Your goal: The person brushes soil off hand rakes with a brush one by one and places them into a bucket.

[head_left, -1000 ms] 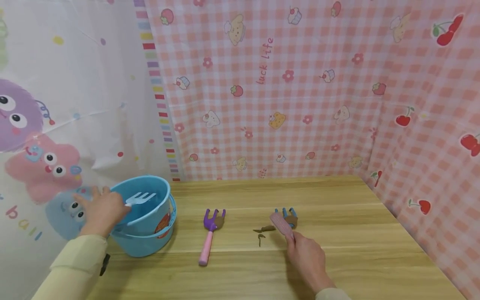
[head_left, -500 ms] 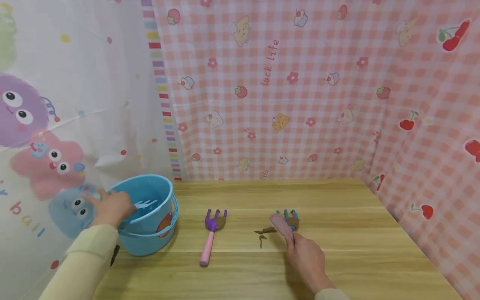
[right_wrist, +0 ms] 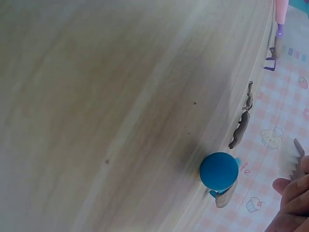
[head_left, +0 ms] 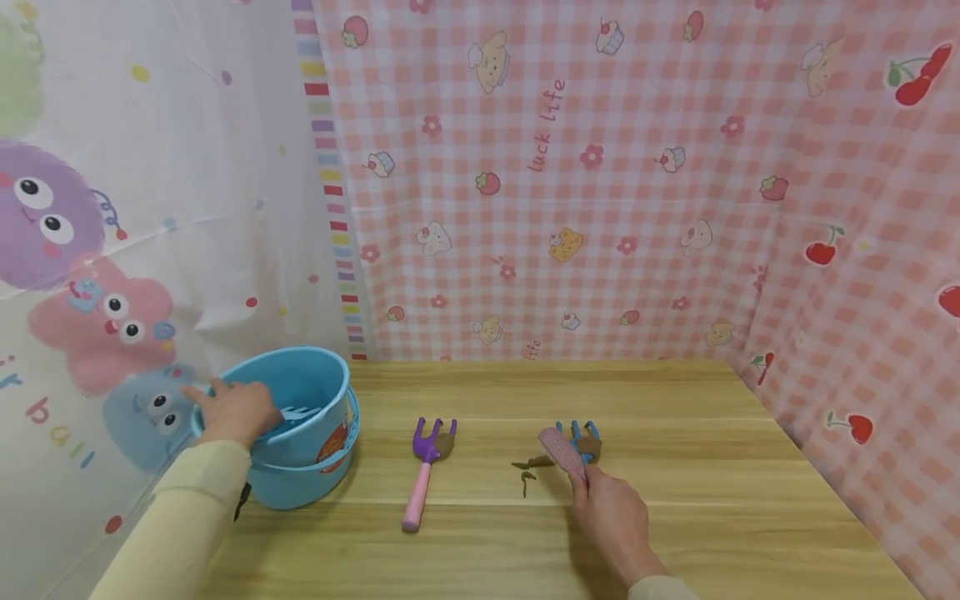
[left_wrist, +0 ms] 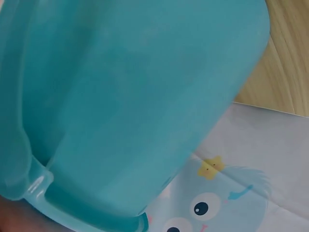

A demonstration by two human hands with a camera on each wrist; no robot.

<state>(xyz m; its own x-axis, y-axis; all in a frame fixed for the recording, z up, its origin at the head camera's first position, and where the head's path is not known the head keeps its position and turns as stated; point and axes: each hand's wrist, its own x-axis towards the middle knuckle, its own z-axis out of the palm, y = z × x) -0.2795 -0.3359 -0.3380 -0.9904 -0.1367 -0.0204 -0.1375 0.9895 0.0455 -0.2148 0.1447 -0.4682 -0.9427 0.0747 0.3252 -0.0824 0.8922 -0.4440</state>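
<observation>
My left hand (head_left: 242, 412) reaches over the near left rim of a blue bucket (head_left: 306, 454), its fingers down inside. It grips a small light blue fork (head_left: 302, 412), whose tines show inside the bucket while its handle is hidden. In the left wrist view the bucket's wall (left_wrist: 125, 96) fills most of the picture. My right hand (head_left: 613, 517) holds a pink brush (head_left: 561, 450) by its handle, above the table. Pale bristles (right_wrist: 289, 162) show under it in the right wrist view. Behind the brush lies a blue toy fork (head_left: 586, 442) with a brown lump on its tines.
A purple toy fork (head_left: 424, 450) with a pink handle and a brown lump lies between bucket and brush. Thin brown pieces (head_left: 528, 479) lie left of the brush. Patterned curtains (head_left: 525, 208) hang behind the wooden table (head_left: 465, 550) and along both sides.
My left hand has moved right and lower into the bucket with the light blue fork, which has sunk deeper inside. The right hand and brush have hardly moved. The head view has shifted slightly.
</observation>
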